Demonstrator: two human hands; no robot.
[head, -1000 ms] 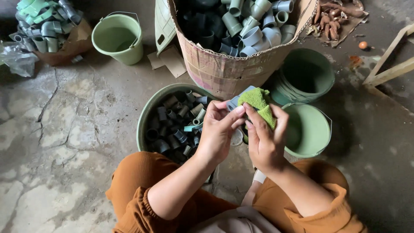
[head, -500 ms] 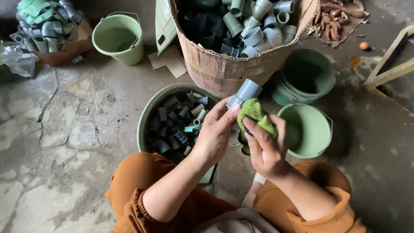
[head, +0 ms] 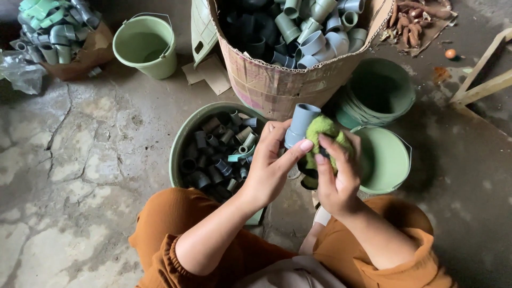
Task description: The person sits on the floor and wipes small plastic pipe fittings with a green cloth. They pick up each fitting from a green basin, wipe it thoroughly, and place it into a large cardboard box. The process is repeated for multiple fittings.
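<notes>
Left hand: the left hand (head: 272, 168) grips a grey pipe fitting (head: 300, 124) between thumb and fingers, its open end tilted up toward 1 o'clock.
Right hand: the right hand (head: 336, 173) is closed around a green scrubbing pad (head: 322, 133), pressed against the fitting's side at 3 o'clock.
Fitting's place: held above the floor, between a green basin and a green bucket.
Basin: the green basin (head: 181, 146), at 9 o'clock from the hands, holds dark fittings.
Bucket: the green bucket (head: 389, 160) lies just beside the right hand at 3 o'clock.
Box: the cardboard box (head: 277, 85) of fittings stands at 12 o'clock.
Far pail: a green pail (head: 146, 45) at 10 o'clock.
</notes>
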